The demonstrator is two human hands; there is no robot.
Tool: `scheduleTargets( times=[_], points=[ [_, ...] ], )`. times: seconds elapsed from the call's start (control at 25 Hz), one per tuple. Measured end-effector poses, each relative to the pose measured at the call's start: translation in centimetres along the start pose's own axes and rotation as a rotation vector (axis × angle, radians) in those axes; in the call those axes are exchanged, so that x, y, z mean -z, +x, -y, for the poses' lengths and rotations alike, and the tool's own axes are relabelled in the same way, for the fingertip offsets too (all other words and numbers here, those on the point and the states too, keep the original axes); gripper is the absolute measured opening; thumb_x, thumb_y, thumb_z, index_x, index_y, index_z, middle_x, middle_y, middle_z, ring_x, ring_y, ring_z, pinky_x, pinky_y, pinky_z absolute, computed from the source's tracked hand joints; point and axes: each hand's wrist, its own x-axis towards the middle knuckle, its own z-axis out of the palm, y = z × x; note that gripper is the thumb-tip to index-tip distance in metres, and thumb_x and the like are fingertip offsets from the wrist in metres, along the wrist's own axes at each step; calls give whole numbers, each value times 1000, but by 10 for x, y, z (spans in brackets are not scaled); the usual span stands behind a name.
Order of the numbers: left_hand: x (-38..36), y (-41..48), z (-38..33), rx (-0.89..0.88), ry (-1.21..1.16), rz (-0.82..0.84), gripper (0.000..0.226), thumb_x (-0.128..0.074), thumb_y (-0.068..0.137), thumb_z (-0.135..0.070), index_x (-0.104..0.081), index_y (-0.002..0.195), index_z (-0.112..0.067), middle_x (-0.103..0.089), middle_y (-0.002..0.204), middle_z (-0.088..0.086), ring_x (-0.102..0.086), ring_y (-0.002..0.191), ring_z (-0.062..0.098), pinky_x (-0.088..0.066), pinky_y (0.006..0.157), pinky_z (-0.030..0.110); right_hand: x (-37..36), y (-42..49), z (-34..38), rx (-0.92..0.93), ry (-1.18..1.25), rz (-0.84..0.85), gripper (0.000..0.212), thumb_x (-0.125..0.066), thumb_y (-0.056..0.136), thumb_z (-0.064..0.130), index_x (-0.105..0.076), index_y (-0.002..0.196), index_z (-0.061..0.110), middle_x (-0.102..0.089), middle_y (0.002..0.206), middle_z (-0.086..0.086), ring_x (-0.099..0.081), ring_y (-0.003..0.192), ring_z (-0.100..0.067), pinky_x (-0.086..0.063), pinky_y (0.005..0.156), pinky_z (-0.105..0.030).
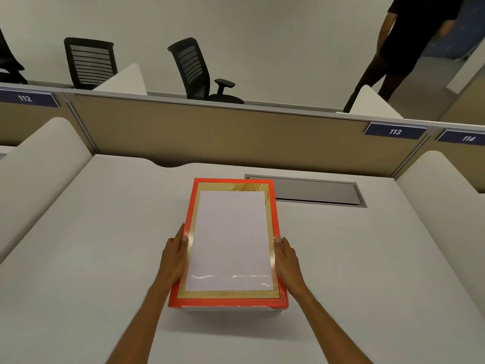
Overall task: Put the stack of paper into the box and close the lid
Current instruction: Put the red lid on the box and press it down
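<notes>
A red lid (189, 261) with a gold frame lies on top of a white box, whose lower edge (231, 310) shows under the lid's near side. Through the lid's glossy clear window I see a white sheet of the paper stack (229, 240). My left hand (174, 258) grips the lid's left side with the thumb on top. On the lid's right side, my right hand (288, 261) holds it the same way. The box stands in the middle of the white desk (91, 245).
A grey cable flap (315, 191) is set into the desk behind the box on the right. A beige partition (210, 132) closes the far edge, and rounded white dividers (39, 164) flank both sides. Beyond it are office chairs (194, 69) and a standing person (404, 48).
</notes>
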Motion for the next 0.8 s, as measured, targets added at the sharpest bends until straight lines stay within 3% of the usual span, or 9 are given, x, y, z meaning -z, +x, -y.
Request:
scheduleTargets(
  times=[0.2, 0.36, 0.48, 0.56, 0.72, 0.8],
  points=[
    [-15, 16, 10, -9, 81, -13, 65, -24, 91, -62, -33, 146, -30, -56, 108, 5, -58, 94, 18, -50, 84, 34, -9, 25, -31, -8, -10, -25, 94, -18, 70, 91, -39, 137, 28, -58, 124, -10, -63, 107, -27, -56, 91, -46],
    [-20, 23, 18, -3, 166, -37, 59, -27, 94, -56, -37, 144, -27, -59, 104, 6, -61, 89, 19, -53, 79, 33, -12, 34, -38, -22, 16, -38, 105, -13, 59, 97, -49, 124, 24, -63, 110, -13, -66, 94, -26, -57, 80, -36],
    [-21, 28, 26, -1, 178, -17, 65, -24, 90, -63, -37, 143, -29, -61, 104, 5, -63, 90, 22, -57, 85, 43, -10, 28, -31, -16, 22, -30, 91, -19, 68, 90, -51, 119, 22, -65, 104, -12, -66, 86, -23, -57, 74, -30],
    [-24, 28, 30, -14, 192, -15, 61, -26, 93, -60, -35, 145, -30, -60, 105, 5, -63, 91, 21, -57, 85, 42, -11, 26, -31, -22, 12, -13, 83, -21, 75, 81, -50, 123, 20, -64, 104, -11, -66, 87, -22, -56, 73, -28],
    [-30, 25, 35, -25, 218, -34, 55, -28, 97, -50, -33, 147, -28, -59, 104, 7, -62, 88, 19, -55, 78, 33, -12, 32, -43, -15, 22, -25, 107, -13, 54, 99, -52, 119, 22, -64, 98, -12, -65, 80, -19, -54, 65, -24],
    [-30, 26, 36, -20, 219, -31, 60, -26, 94, -55, -33, 147, -28, -60, 109, 8, -62, 91, 20, -56, 82, 37, -10, 28, -37, -9, 5, -20, 97, -16, 65, 91, -52, 119, 20, -63, 98, -11, -64, 78, -18, -51, 64, -23]
  ],
)
